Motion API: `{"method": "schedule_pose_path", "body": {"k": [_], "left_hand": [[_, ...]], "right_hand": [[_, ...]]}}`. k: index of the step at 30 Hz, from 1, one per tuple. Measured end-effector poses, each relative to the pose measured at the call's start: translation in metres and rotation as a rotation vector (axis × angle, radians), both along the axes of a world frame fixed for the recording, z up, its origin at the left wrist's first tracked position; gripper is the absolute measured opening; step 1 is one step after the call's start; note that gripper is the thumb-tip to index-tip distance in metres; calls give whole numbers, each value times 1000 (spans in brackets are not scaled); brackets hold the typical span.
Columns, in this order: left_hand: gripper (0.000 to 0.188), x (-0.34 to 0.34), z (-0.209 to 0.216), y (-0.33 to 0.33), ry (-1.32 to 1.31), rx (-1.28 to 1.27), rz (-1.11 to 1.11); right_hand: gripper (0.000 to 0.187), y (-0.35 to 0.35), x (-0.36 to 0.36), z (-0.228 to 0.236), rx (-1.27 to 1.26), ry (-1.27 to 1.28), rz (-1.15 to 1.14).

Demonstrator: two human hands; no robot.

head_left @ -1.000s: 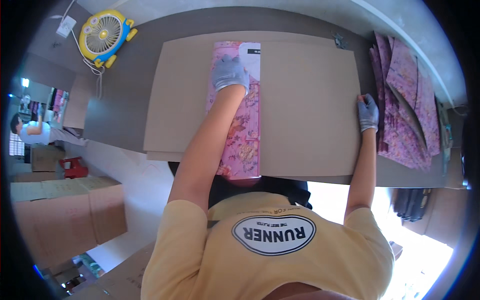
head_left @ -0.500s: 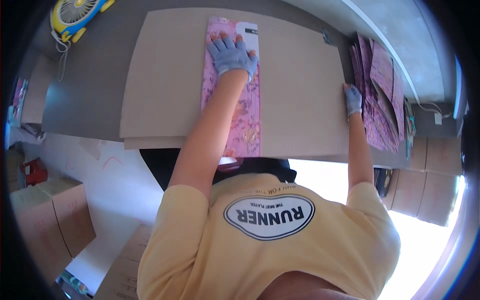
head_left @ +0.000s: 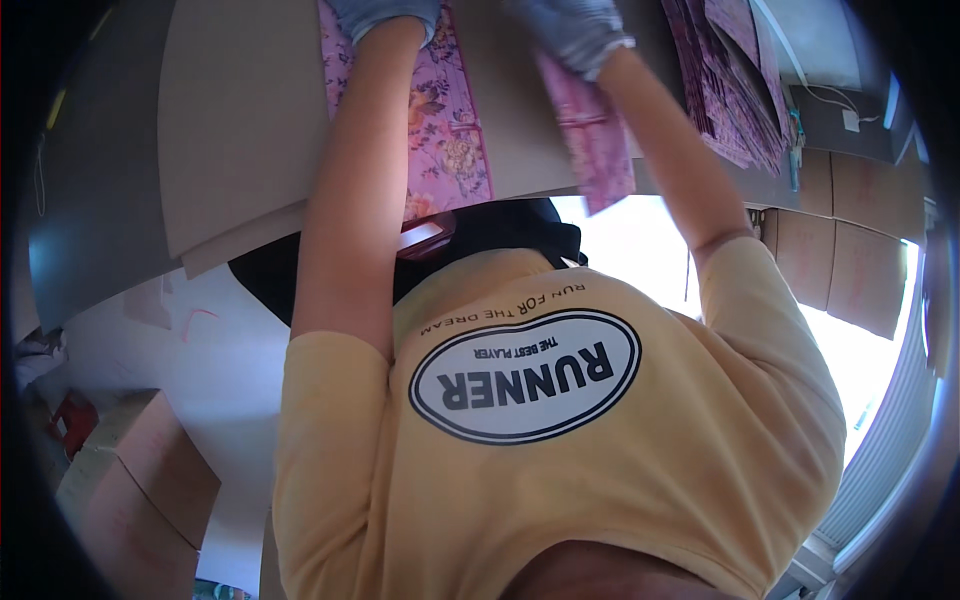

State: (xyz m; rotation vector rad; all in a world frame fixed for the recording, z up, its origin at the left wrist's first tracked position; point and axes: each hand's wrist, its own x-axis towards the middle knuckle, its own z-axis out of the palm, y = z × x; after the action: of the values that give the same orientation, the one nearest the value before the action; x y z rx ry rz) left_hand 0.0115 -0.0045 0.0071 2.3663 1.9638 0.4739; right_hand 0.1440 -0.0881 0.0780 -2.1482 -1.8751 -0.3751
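Note:
My left hand (head_left: 388, 14), in a grey-blue fingerless glove, rests at the upper end of a pink floral cardboard panel (head_left: 445, 150); its fingers are cut off by the picture's top edge. That panel lies on a large flat sheet of brown cardboard (head_left: 240, 130). To the right, my gloved right hand (head_left: 580, 38), smeared by motion, grips a second, narrow pink floral cardboard piece (head_left: 600, 150). This piece hangs tilted over the brown sheet, its lower end reaching past the sheet's near edge.
A stack of pink floral cardboard pieces (head_left: 725, 90) leans at the upper right. The grey table (head_left: 90, 220) extends to the left. Brown boxes stand at lower left (head_left: 140, 490) and on the right (head_left: 830, 235). A dark red object with a bright screen (head_left: 425, 236) sits near my waist.
My right hand has left the brown sheet's right edge and come leftward, now with a floral piece in it. My left hand stays over the first panel. The whole view has shifted.

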Motion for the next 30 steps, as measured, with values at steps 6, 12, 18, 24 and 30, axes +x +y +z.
{"method": "schedule_pose_path", "body": {"k": [6,12,18,24,30], "left_hand": [[45,6,-33,22,-80,166,-48],[43,4,-37,41,-412,274,-215],[46,11,-44,42,-167,132,-392],[48,15,-14,18,-42,17,-406],[53,12,-20,13,-42,95,-327]], "right_hand": [[51,1,-21,-47,-70,-84,144],[55,15,-33,-73,-59,-67,43],[61,10,-16,-80,-102,-25,185],[60,-89,19,-57,-204,-245,27],[61,-96,29,-65,-173,-92,119]]}}
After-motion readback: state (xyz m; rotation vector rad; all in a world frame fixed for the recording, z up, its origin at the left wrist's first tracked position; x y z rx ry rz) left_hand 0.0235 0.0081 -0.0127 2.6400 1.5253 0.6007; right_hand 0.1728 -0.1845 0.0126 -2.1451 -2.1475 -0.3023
